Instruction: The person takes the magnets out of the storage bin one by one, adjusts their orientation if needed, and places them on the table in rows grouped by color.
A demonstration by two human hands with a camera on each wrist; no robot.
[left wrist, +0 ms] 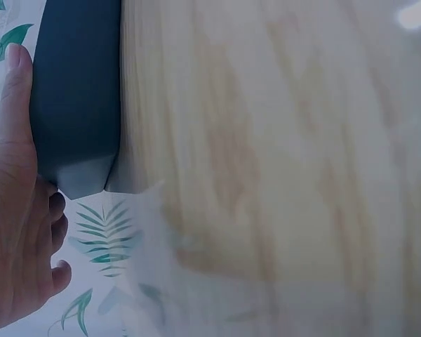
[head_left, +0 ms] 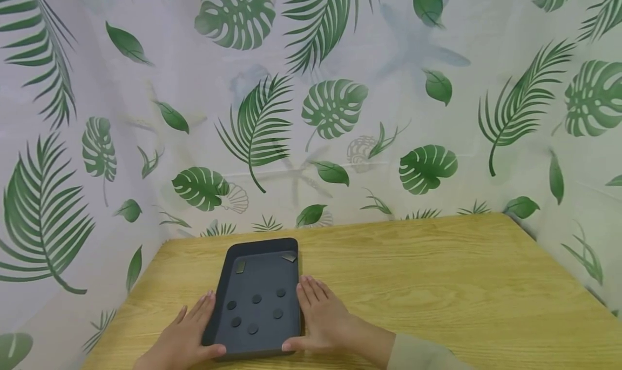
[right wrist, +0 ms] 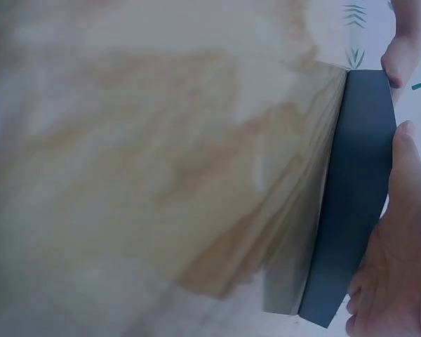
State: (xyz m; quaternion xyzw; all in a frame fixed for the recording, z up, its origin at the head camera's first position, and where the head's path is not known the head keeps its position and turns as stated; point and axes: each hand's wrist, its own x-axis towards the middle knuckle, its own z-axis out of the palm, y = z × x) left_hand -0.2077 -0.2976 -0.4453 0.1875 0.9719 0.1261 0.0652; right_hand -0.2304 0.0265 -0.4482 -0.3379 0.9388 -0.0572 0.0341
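1. Head view, tray: a dark blue-grey rectangular tray [head_left: 272,343] rests on my wood-grain bench [head_left: 437,283], left of centre, its long sides running away from me, between my two hands.
2. Head view, contents: six dark round discs [head_left: 257,299] lie apart on the tray floor, in two rough rows of three. Beyond them, a small rectangular plate [head_left: 240,267] lies toward the far left, and an angular piece [head_left: 289,257] sits by the far right corner.
3. Head view, left side: my left hand [head_left: 181,335] lies against the tray's left wall, fingers [head_left: 197,306] straight and slightly parted, thumb at the near left corner.
4. Head view, right side: my right hand [head_left: 324,320] mirrors it along the right wall, fingers straight and lightly fanned, thumb near the front rim. A pale sleeve [head_left: 420,354] covers my right forearm. Leaf-printed cloth [head_left: 379,116] forms the backdrop.
5. Left wrist view: my left thumb [left wrist: 15,91] is extended along the tray's outer wall; the other fingertips show below the tray's corner.
6. Right wrist view: my right thumb [right wrist: 405,151] lies against the tray's edge, the remaining fingers partly hidden. Part of my left hand appears at the tray's other end.
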